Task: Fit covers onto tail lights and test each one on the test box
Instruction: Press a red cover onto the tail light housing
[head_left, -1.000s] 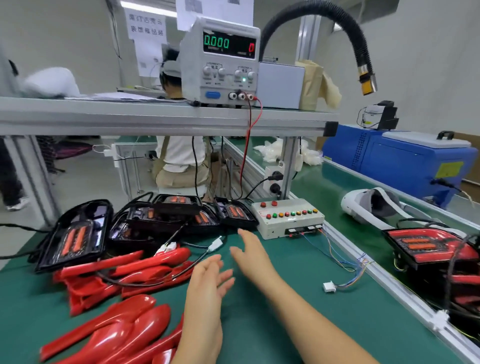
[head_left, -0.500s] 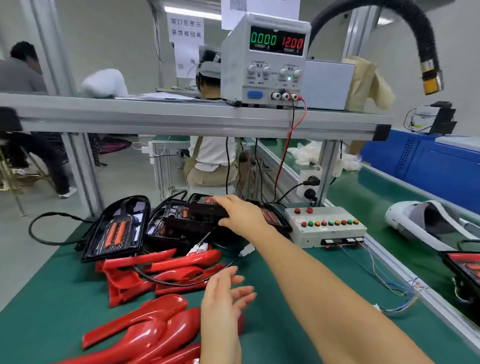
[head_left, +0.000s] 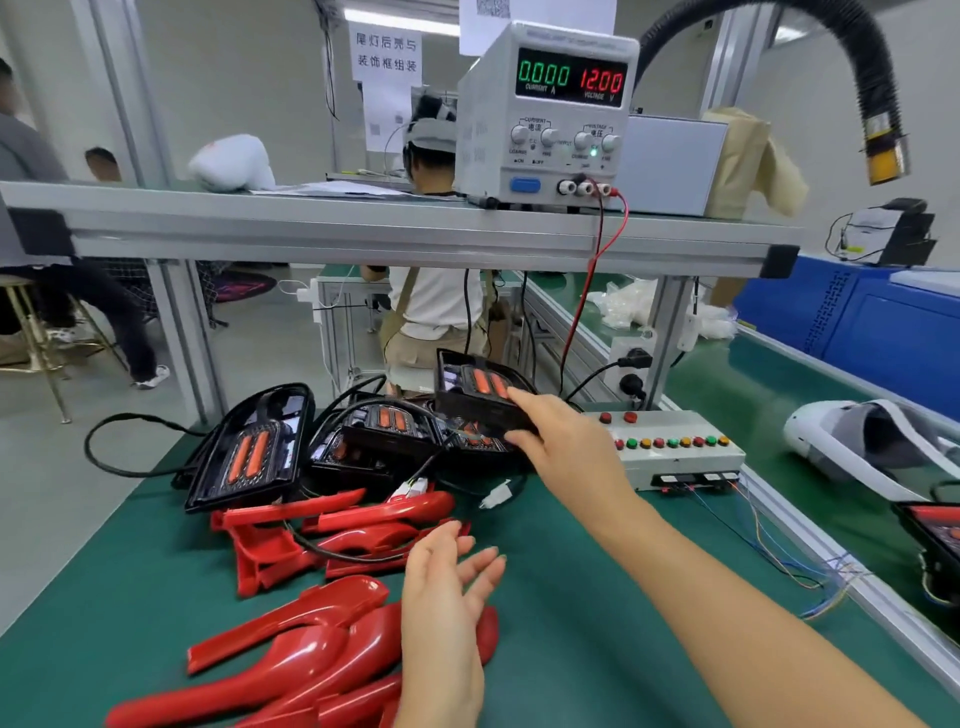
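The right hand is gripping a black tail light, tilted, at the far side of the counter, just left of the test box. The left hand is hovering with its fingers apart over the near red covers.

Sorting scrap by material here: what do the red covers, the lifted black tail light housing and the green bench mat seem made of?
Red covers: likely moulded plastic, high gloss; sharp highlights on smooth curves.
Tail light housing: black plastic by the look, shiny, with orange lens strips inside.
Bench mat: matte green, probably rubber or vinyl; cannot tell which.
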